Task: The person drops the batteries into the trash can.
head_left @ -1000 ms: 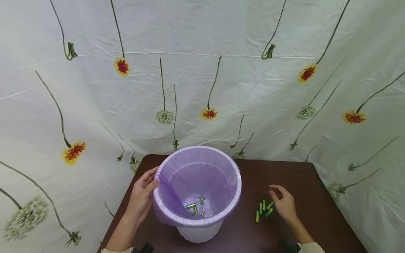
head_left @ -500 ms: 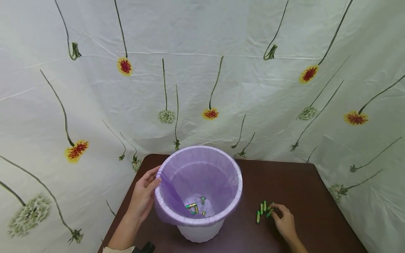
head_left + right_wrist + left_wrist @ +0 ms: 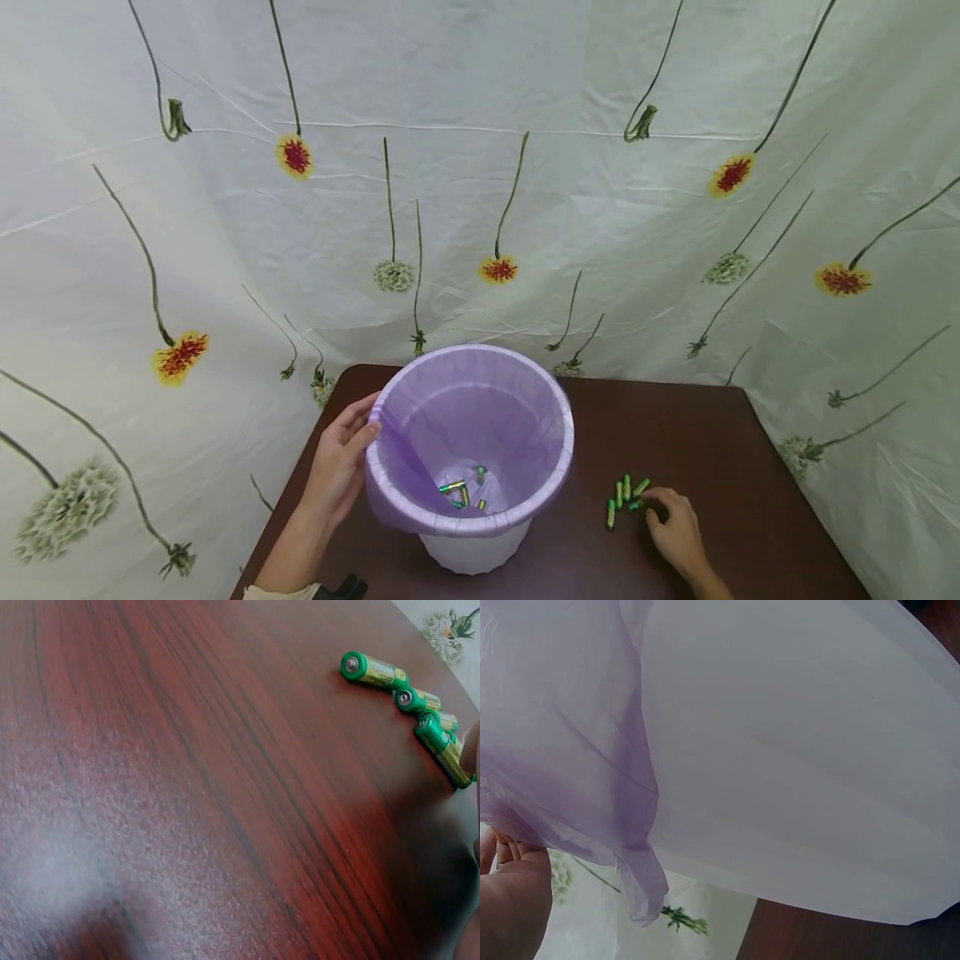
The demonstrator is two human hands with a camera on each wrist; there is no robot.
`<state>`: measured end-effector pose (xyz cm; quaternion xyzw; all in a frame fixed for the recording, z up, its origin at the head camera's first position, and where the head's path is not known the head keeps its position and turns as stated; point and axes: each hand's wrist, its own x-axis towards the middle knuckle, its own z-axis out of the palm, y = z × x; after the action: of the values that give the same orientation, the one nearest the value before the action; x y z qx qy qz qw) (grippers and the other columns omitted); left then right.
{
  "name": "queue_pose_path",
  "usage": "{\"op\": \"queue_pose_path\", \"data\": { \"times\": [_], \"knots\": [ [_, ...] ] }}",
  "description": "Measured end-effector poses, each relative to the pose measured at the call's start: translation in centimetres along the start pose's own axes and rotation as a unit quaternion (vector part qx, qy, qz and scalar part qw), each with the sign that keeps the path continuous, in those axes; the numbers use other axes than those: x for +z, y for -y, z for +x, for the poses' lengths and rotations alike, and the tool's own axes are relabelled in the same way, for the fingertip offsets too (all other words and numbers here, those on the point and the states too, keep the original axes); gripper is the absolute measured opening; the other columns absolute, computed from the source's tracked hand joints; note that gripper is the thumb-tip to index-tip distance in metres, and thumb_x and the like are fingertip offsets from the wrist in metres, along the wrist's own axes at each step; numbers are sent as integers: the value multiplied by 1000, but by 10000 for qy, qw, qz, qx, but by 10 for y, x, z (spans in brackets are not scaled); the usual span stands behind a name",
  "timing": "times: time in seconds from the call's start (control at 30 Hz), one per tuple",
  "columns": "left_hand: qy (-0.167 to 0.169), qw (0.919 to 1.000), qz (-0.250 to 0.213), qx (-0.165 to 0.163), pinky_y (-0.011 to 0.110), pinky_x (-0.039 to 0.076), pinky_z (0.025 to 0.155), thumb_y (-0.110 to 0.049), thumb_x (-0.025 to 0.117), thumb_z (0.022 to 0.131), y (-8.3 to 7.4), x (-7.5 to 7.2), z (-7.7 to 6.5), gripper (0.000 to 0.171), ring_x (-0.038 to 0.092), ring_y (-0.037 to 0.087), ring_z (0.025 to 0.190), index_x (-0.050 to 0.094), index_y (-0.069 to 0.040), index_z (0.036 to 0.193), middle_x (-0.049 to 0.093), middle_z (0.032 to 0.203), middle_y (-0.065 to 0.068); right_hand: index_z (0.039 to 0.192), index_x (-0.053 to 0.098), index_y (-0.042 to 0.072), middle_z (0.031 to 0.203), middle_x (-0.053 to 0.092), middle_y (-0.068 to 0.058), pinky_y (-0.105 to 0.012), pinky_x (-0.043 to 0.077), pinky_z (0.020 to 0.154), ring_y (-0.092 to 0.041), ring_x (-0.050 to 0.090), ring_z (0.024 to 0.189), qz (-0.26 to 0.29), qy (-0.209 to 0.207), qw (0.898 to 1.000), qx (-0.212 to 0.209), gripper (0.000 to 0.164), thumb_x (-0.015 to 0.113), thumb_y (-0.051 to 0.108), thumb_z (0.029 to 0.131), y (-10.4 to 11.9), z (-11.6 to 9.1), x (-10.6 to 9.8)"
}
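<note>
My left hand grips the left rim of a white wastebasket, lined with a purple plastic bag. Several green-and-gold batteries lie at the bottom inside. In the left wrist view, the bag's loose edge hangs over the wall by the hand. On the table at right, my right hand pinches a battery, whose green end pokes out past the fingertips. Other batteries lie just left of it. The right wrist view shows a fingertip against the battery.
The dark brown wooden table has rounded far corners. A white cloth printed with flowers hangs behind and along both sides. A black wrist strap shows on the left arm.
My right hand has come down and toward me onto the nearest right battery, and lately shifted slightly back from the other batteries. The left hand keeps its place on the rim.
</note>
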<state>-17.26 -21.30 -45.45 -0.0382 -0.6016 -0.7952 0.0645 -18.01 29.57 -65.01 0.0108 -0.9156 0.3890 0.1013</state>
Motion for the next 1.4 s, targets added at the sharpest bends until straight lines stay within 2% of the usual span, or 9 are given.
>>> {"op": "queue_pose_path", "data": {
  "times": [0.2, 0.47, 0.7, 0.97, 1.1, 1.23, 1.33, 1.4],
  "knots": [
    [-5, 10000, -18, 50, 28, 56, 88, 0, 58, 103, 1, 1, 1, 48, 64, 15, 108, 42, 12, 147, 64, 126, 6, 103, 74, 7, 114, 69, -14, -63, 46, 89, -42, 56, 109, -310, 3, 9988, -383, 24, 72, -8, 85, -6, 0, 0],
    [-8, 10000, -26, 87, 28, 57, 86, 0, 59, 103, 0, 2, 1, 47, 64, 15, 106, 44, 11, 146, 64, 125, 7, 103, 75, 7, 107, 68, -10, -58, 48, 85, -37, 57, 102, -457, 55, 9974, -556, 20, 78, -3, 86, -13, -1, -1],
    [1, 10000, -15, 46, 28, 57, 85, 1, 58, 103, -1, 3, 1, 47, 64, 14, 105, 43, 12, 146, 65, 124, 6, 108, 73, 4, 109, 66, -10, -62, 48, 89, -40, 56, 109, -416, 534, 9973, -272, 18, 76, 0, 91, -12, 1, -9],
    [-15, 10000, -21, 1, 29, 57, 86, 0, 58, 103, 1, 1, 0, 47, 64, 15, 106, 43, 12, 147, 65, 125, 6, 114, 68, 3, 116, 67, -15, -60, 51, 93, -43, 61, 115, -41, 795, 9968, 75, 17, 68, 1, 98, -9, 3, -17],
    [42, 10000, -32, 14, 29, 57, 87, 0, 57, 103, 2, 0, 0, 48, 64, 15, 107, 42, 12, 147, 64, 126, 7, 114, 68, 3, 116, 65, -14, -50, 55, 82, -38, 63, 109, -85, 802, 9966, 162, 17, 67, 0, 98, -6, 5, -22],
    [53, 10000, -21, 26, 29, 56, 88, 0, 57, 103, 3, 0, 0, 48, 63, 15, 108, 42, 12, 147, 63, 126, 8, 115, 67, 3, 119, 63, -16, -39, 48, 72, -26, 58, 91, -72, 733, 9970, 239, 17, 65, 1, 99, -2, 11, -26],
    [31, 10000, -17, 35, 29, 56, 87, 0, 57, 103, 3, -1, 0, 48, 63, 15, 108, 42, 12, 147, 63, 126, 9, 115, 67, 3, 119, 63, -15, -42, 48, 75, -26, 57, 91, -25, 649, 9977, 181, 16, 65, 2, 99, 1, 15, -28],
    [23, 10000, -26, 44, 29, 56, 87, 0, 57, 103, 3, -1, 1, 47, 63, 16, 108, 43, 11, 147, 63, 126, 9, 115, 68, 3, 118, 64, -14, -48, 50, 82, -31, 60, 102, -22, 578, 9983, 64, 16, 66, 2, 99, 4, 17, -30]
  ]
}}
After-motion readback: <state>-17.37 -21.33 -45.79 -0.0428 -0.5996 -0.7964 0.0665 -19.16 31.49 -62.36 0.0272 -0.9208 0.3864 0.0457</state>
